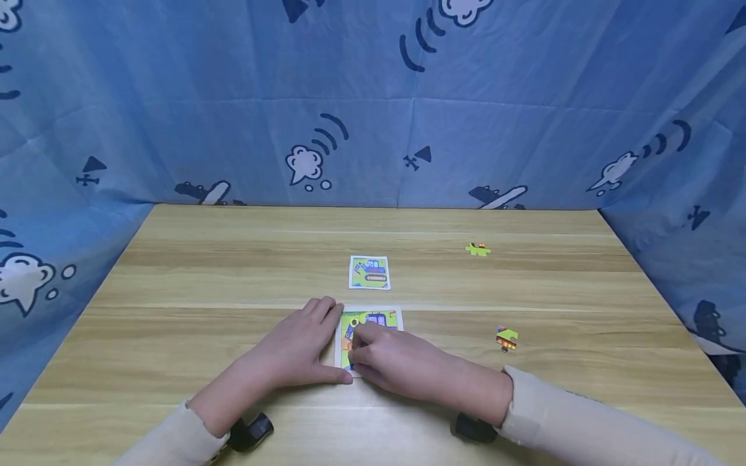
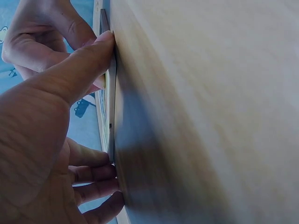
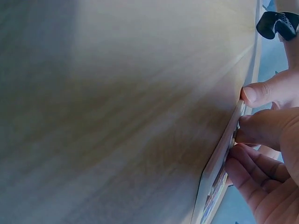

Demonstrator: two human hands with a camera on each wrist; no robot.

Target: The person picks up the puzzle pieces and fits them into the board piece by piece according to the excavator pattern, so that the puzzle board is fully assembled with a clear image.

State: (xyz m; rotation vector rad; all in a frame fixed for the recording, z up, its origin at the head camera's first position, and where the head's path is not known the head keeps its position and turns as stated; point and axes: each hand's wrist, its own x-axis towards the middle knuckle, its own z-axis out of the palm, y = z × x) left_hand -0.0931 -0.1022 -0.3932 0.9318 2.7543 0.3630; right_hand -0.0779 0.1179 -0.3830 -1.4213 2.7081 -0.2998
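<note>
A white-framed jigsaw puzzle board [image 1: 398,320] with a blue and green picture lies on the table near me. My left hand [image 1: 305,349] spans its left side. The thumb [image 2: 100,46] bears on the near edge, and the index finger lies at the far left corner. My right hand [image 1: 396,359] is curled over the board, thumb and fingers bunched at its lower left part, where they pinch a puzzle piece mostly hidden beneath them. In the right wrist view, the right fingertips [image 3: 236,163] meet the board's surface close to the left thumb.
Behind the board lies a small picture card [image 1: 370,272] showing a blue excavator. To the right are two loose pieces: a green one [image 1: 478,250] farther back and a multicoloured one [image 1: 506,338] nearer. A blue patterned cloth [image 1: 361,97] encloses the wooden table [image 1: 204,278].
</note>
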